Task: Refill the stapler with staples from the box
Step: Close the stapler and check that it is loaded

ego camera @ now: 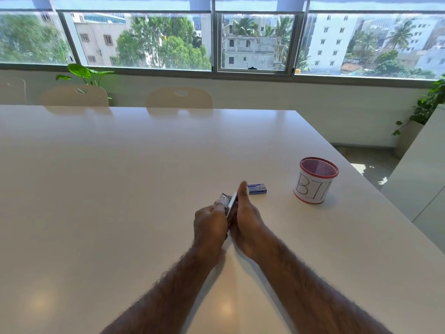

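White table (120, 189), one, largest item. Mesh cup (316, 180) lettered "BIN", one, well right. Hands, two: left hand (210, 224) and right hand (245, 220), fingers of both clamped on one stapler (228, 203), held opened above the table. Staple box (257, 189), one, blue, just beyond the hands. Risk, as judged: spring-loaded lid snapping on a fingertip; loose staples scattering.
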`<action>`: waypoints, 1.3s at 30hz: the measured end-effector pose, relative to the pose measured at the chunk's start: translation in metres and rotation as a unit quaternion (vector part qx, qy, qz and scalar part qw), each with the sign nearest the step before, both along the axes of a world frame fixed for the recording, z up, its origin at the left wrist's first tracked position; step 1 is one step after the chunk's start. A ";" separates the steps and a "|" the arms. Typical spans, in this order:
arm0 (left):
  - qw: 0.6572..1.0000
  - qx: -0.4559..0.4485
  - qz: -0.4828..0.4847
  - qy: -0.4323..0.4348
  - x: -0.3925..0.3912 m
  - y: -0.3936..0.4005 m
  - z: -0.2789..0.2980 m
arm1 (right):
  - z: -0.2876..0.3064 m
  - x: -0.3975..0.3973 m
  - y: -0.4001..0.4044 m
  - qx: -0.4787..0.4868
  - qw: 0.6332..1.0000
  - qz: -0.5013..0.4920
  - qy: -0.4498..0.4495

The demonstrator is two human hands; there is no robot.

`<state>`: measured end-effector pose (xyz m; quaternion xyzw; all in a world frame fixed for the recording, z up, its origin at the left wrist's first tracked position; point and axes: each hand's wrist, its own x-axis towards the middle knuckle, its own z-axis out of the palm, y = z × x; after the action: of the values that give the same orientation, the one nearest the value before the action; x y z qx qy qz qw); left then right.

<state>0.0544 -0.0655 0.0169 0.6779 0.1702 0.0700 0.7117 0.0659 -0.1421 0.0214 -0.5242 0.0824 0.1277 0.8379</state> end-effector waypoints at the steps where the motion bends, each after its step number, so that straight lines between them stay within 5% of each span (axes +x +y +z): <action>1: 0.999 0.030 -0.010 -0.012 -0.001 -0.001 -0.001 | -0.001 0.002 -0.002 0.030 0.999 -0.006 0.015; 7: 0.972 0.215 -0.035 -0.094 -0.005 -0.006 -0.003 | -0.006 0.009 -0.012 0.116 0.993 0.015 0.032; 10: 0.956 0.254 -0.081 -0.125 -0.010 -0.010 -0.004 | -0.003 0.008 -0.014 0.241 0.968 0.004 0.066; 14: 0.933 0.316 -0.084 -0.152 -0.013 -0.016 -0.006 | -0.004 0.009 -0.016 0.271 0.959 0.008 0.086; 39: 0.904 0.379 -0.062 -0.187 -0.015 -0.019 -0.007 | 0.003 0.005 -0.016 0.274 0.956 0.008 0.104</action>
<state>0.0393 -0.0850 0.0095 0.8802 -0.0476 0.2100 0.4230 0.0704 -0.1580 0.0244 -0.2588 0.1269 0.2065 0.9350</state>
